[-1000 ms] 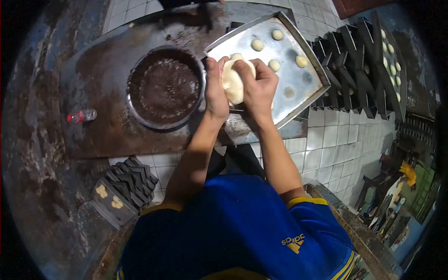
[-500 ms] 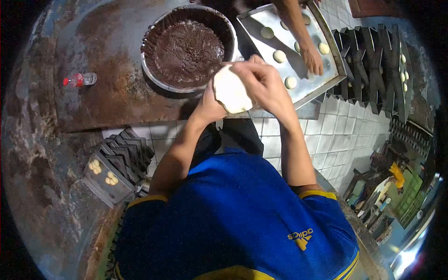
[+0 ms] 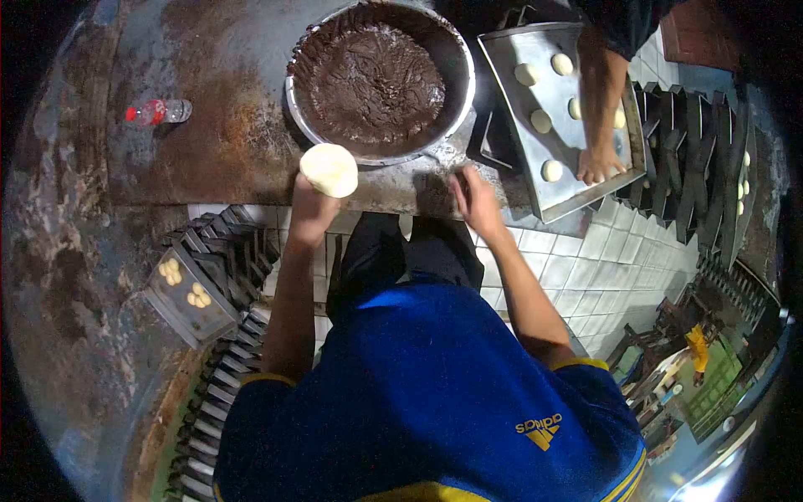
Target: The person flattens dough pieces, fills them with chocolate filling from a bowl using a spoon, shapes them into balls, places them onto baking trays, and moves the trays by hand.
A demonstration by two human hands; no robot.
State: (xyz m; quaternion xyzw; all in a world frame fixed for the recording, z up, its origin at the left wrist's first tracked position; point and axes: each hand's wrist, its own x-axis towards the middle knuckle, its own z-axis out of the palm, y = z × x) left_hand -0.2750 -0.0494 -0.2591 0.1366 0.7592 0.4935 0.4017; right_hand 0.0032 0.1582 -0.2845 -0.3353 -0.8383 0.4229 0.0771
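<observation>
A rounded piece of pale dough (image 3: 329,170) rests at the top of my left hand (image 3: 311,211), whose fingers are mostly hidden beneath it. My right hand (image 3: 478,201) is away from the dough, close to the table's front edge. Its fingers are loosely bent and apart, with nothing visible in them. Just beyond my hands stands a large metal bowl (image 3: 465,100) of thick dark brown filling (image 3: 376,84).
At the right, a co-worker's hand (image 3: 599,164) presses onto a metal tray (image 3: 562,197) bearing several dough balls (image 3: 552,171). A red-capped bottle (image 3: 159,112) lies at the left. Stacked trays stand at far right (image 3: 690,167) and lower left (image 3: 201,311).
My hands have separated, the left moving left with the dough and the right withdrawing from it. The dough looks rounder and smaller. The view has shifted, and the co-worker's arm has moved.
</observation>
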